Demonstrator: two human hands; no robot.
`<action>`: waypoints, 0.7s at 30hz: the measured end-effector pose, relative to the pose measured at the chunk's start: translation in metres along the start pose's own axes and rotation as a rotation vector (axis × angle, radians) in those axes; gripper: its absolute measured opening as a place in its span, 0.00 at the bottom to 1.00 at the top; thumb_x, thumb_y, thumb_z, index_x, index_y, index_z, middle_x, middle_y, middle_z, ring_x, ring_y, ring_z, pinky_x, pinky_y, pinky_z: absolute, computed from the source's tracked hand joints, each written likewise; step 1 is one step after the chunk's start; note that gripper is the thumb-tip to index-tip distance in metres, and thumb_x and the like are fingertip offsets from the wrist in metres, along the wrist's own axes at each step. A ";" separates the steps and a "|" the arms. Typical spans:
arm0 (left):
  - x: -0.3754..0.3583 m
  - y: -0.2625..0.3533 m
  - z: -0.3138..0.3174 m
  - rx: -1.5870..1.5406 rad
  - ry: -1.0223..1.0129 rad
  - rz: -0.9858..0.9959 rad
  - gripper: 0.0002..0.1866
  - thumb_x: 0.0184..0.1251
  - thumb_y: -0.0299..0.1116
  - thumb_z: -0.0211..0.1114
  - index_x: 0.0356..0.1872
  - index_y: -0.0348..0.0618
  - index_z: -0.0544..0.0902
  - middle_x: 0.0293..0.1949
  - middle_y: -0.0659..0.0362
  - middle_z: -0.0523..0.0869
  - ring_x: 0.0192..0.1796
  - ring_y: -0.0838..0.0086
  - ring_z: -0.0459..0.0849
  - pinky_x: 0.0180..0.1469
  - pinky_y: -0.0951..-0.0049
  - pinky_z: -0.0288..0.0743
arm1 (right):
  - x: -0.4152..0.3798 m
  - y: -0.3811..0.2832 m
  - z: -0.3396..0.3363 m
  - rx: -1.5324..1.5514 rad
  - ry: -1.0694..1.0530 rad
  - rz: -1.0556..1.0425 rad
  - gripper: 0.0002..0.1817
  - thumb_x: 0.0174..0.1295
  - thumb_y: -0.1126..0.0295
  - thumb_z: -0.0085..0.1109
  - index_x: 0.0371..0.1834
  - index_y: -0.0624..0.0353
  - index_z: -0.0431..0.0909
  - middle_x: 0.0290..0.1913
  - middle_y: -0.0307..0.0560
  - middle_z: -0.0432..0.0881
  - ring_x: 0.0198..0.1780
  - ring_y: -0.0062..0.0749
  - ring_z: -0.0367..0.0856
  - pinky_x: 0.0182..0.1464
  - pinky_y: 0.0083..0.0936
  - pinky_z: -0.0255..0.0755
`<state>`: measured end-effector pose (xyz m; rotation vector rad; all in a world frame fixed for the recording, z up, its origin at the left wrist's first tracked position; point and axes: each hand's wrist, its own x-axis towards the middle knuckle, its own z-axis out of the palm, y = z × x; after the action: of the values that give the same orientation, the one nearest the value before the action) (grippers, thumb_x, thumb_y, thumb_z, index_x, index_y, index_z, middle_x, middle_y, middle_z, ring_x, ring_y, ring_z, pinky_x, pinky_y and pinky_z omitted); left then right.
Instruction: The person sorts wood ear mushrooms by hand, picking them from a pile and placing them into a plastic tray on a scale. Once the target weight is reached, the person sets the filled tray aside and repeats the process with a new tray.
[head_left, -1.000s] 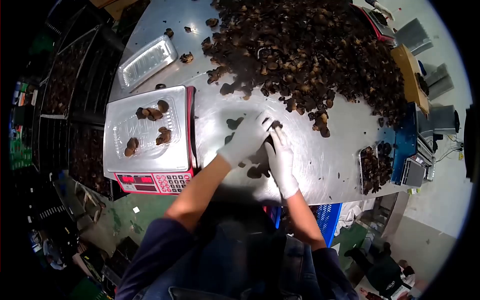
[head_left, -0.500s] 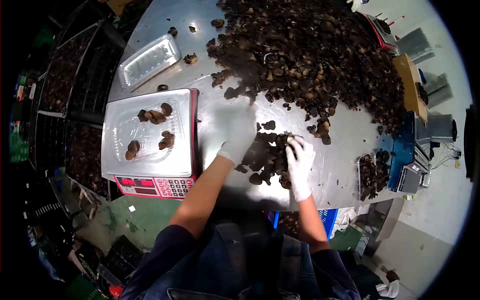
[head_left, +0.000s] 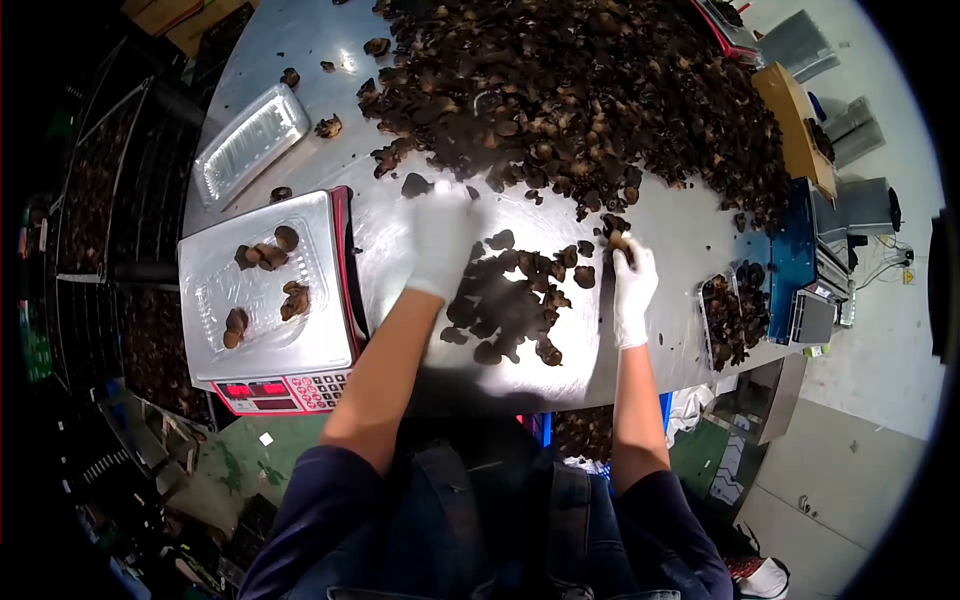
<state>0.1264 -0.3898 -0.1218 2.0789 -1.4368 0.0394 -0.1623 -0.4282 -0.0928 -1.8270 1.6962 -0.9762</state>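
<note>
Dark brown mushroom-like pieces form a large heap (head_left: pixel 580 90) across the back of the metal table. A smaller group of pieces (head_left: pixel 510 300) lies near the front edge. My left hand (head_left: pixel 443 235), in a white glove, is smeared by motion between the heap and the scale, close to one dark piece (head_left: pixel 415 185). My right hand (head_left: pixel 635 285), also gloved, has its fingertips closed on a brownish piece (head_left: pixel 618 240), right of the small group. On the scale (head_left: pixel 260 372) rests a clear tray (head_left: pixel 215 300) holding several pieces.
An empty clear tray (head_left: pixel 250 145) lies behind the scale. At the right stand a filled clear tray (head_left: pixel 722 320), a blue device (head_left: pixel 790 260) and a cardboard box (head_left: pixel 795 130). Black crates (head_left: pixel 95 180) are stacked at the left. A blue crate (head_left: pixel 665 405) shows below the table edge.
My right hand has moved right and away from the small group, with a piece at its fingertips. My left hand has shifted slightly left. The whole view has shifted too.
</note>
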 end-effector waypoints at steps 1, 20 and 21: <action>-0.010 0.009 -0.011 -0.011 -0.123 -0.003 0.03 0.62 0.28 0.62 0.33 0.41 0.81 0.36 0.48 0.82 0.37 0.53 0.82 0.43 0.57 0.78 | -0.015 -0.002 -0.005 0.037 -0.074 -0.015 0.16 0.58 0.78 0.66 0.51 0.59 0.83 0.45 0.48 0.83 0.48 0.36 0.83 0.53 0.24 0.75; -0.077 0.042 -0.072 -0.284 -0.240 0.083 0.12 0.57 0.28 0.68 0.44 0.43 0.84 0.50 0.55 0.82 0.52 0.56 0.80 0.54 0.59 0.75 | 0.012 -0.007 -0.025 -0.052 -0.139 -0.167 0.06 0.57 0.69 0.69 0.36 0.56 0.87 0.41 0.48 0.84 0.38 0.38 0.83 0.42 0.28 0.76; -0.077 0.039 -0.075 -0.288 -0.213 0.087 0.12 0.57 0.27 0.67 0.44 0.43 0.84 0.50 0.54 0.82 0.52 0.56 0.80 0.54 0.59 0.75 | -0.003 -0.005 -0.049 -0.271 -0.329 -0.058 0.07 0.58 0.66 0.67 0.38 0.53 0.87 0.44 0.48 0.85 0.41 0.40 0.84 0.43 0.30 0.77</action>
<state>0.0837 -0.2975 -0.0700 1.8264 -1.5551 -0.3442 -0.1958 -0.4178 -0.0579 -2.0827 1.6355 -0.4470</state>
